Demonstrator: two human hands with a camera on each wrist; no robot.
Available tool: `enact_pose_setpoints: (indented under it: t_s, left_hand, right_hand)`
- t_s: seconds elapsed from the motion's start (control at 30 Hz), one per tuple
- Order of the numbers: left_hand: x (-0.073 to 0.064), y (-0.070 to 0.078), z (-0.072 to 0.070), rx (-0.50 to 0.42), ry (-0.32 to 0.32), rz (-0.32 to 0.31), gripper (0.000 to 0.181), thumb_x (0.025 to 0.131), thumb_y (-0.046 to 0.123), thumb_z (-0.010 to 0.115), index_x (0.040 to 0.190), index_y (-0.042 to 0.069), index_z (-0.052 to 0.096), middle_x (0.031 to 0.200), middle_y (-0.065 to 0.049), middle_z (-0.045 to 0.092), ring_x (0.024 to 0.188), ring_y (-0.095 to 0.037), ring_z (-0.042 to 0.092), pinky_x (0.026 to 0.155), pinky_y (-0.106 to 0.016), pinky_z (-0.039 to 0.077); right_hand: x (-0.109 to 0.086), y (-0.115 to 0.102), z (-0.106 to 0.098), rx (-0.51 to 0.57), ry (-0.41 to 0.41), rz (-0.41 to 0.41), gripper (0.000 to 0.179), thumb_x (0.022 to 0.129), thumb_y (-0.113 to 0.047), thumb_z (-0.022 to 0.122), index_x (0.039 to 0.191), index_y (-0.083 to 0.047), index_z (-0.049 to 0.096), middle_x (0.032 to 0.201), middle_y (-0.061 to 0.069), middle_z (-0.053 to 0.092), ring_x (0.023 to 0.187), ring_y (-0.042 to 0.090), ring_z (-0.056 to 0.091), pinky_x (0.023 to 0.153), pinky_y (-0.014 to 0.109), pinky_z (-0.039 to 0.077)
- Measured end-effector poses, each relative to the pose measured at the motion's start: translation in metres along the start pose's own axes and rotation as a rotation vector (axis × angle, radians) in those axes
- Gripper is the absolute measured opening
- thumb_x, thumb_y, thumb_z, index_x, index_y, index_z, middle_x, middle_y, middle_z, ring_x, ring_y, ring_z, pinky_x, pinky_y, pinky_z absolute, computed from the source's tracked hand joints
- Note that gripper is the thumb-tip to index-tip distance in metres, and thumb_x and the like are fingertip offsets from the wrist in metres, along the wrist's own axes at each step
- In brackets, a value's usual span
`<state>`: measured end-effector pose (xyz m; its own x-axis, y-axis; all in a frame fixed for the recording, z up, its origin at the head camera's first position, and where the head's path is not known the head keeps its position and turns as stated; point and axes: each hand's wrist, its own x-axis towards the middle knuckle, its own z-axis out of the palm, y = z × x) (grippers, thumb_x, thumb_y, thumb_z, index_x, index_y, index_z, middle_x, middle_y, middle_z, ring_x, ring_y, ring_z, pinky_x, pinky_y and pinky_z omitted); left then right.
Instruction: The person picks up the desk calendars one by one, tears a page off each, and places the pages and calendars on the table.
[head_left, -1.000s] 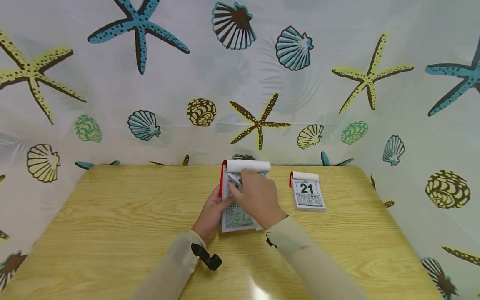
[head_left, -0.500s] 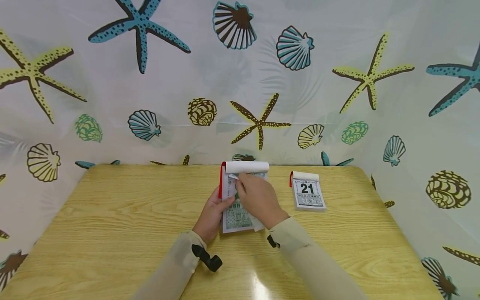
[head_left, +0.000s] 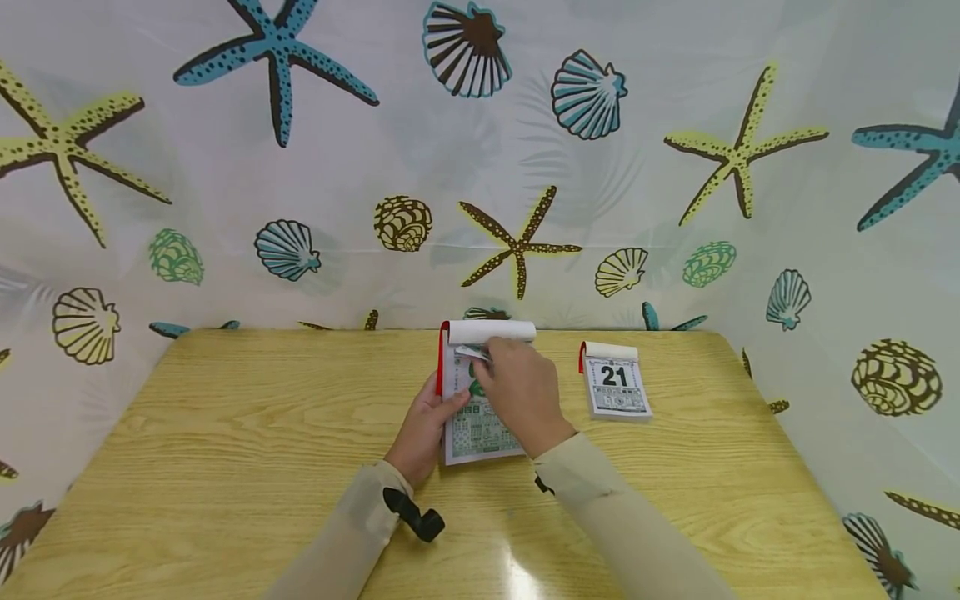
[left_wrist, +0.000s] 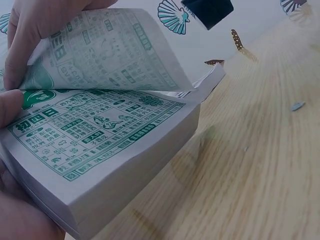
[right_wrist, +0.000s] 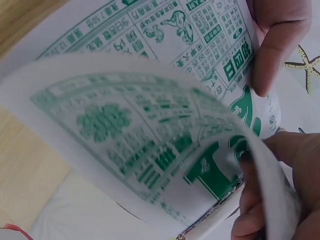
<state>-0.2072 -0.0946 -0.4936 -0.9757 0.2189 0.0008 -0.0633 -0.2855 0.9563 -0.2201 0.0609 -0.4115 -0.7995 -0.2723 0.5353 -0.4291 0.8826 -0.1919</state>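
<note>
A thick tear-off calendar (head_left: pixel 483 433) with green print, a red backing and a rolled white top is held tilted up over the table. My left hand (head_left: pixel 422 429) grips its left side, thumb on the front page and fingers behind. Near the top, my right hand (head_left: pixel 521 387) pinches a thin page (right_wrist: pixel 145 125). That sheet curls away from the pad in both wrist views, and in the left wrist view the printed page beneath (left_wrist: pixel 100 130) shows. Much of the lifted page is hidden behind the right hand in the head view.
A smaller tear-off calendar (head_left: pixel 617 392) showing 21 lies to the right on the wooden table (head_left: pixel 247 467). Behind the table hangs a white curtain (head_left: pixel 337 175) printed with shells and starfish. A small grey scrap (left_wrist: pixel 297 106) is on the table in the left wrist view.
The right hand has shifted slightly right near the calendar's top, the pinched page still in its fingers. The page's lower corner no longer shows below that hand. The left hand keeps its grip.
</note>
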Motion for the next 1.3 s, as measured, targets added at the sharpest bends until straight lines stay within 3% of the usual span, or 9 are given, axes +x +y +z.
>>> enact_pose_setpoints:
  t_s: [0.13,0.3,0.47,0.8,1.1,1.3]
  left_hand:
    - [0.000,0.000,0.001,0.005,0.011,-0.012,0.055,0.107,0.018,0.057,0.157,0.028,0.037,0.146,-0.006,0.059,0.119,-0.017,0.066,0.099,-0.034,0.053]
    - [-0.001,0.000,0.001,0.012,0.009,-0.015,0.055,0.107,0.016,0.056,0.157,0.028,0.037,0.146,-0.006,0.060,0.118,-0.015,0.067,0.099,-0.032,0.053]
    - [0.000,0.000,0.002,0.010,-0.001,-0.008,0.056,0.108,0.017,0.056,0.159,0.029,0.036,0.148,-0.006,0.058,0.119,-0.015,0.066,0.099,-0.032,0.053]
    - [0.002,-0.004,0.003,0.016,0.034,-0.024,0.055,0.107,0.019,0.058,0.157,0.030,0.038,0.145,-0.006,0.061,0.117,-0.016,0.067,0.098,-0.032,0.054]
    - [0.001,-0.006,0.003,0.073,0.045,-0.012,0.057,0.107,0.016,0.057,0.158,0.030,0.036,0.148,-0.007,0.059,0.119,-0.017,0.066,0.098,-0.031,0.053]
    - [0.003,-0.006,0.003,0.085,0.019,-0.006,0.058,0.106,0.016,0.058,0.158,0.029,0.037,0.149,-0.007,0.058,0.121,-0.017,0.065,0.100,-0.031,0.052]
  right_hand:
    - [-0.001,0.001,0.001,-0.016,0.027,-0.030,0.017,0.096,-0.023,0.075,0.086,-0.011,0.068,0.068,-0.001,0.065,0.052,0.008,0.050,0.044,0.024,0.040]
    - [-0.001,0.000,0.003,-0.041,0.076,-0.058,0.021,0.094,-0.029,0.078,0.090,-0.010,0.070,0.071,0.001,0.068,0.053,0.011,0.055,0.045,0.026,0.044]
    - [-0.001,-0.003,0.003,-0.048,0.098,-0.070,0.022,0.094,-0.030,0.078,0.098,-0.009,0.074,0.084,0.003,0.074,0.066,0.017,0.066,0.054,0.030,0.054]
    - [0.001,0.001,0.009,-0.054,0.133,-0.098,0.015,0.093,-0.024,0.080,0.099,-0.010,0.079,0.086,0.002,0.073,0.073,0.017,0.065,0.064,0.031,0.055]
    - [0.001,0.000,0.012,-0.059,0.156,-0.111,0.024,0.097,-0.033,0.075,0.089,-0.011,0.074,0.076,0.001,0.071,0.064,0.015,0.065,0.053,0.029,0.053]
    - [0.002,0.001,0.009,-0.025,0.179,-0.138,0.020,0.100,-0.024,0.070,0.085,-0.011,0.072,0.068,0.000,0.066,0.054,0.013,0.055,0.048,0.027,0.045]
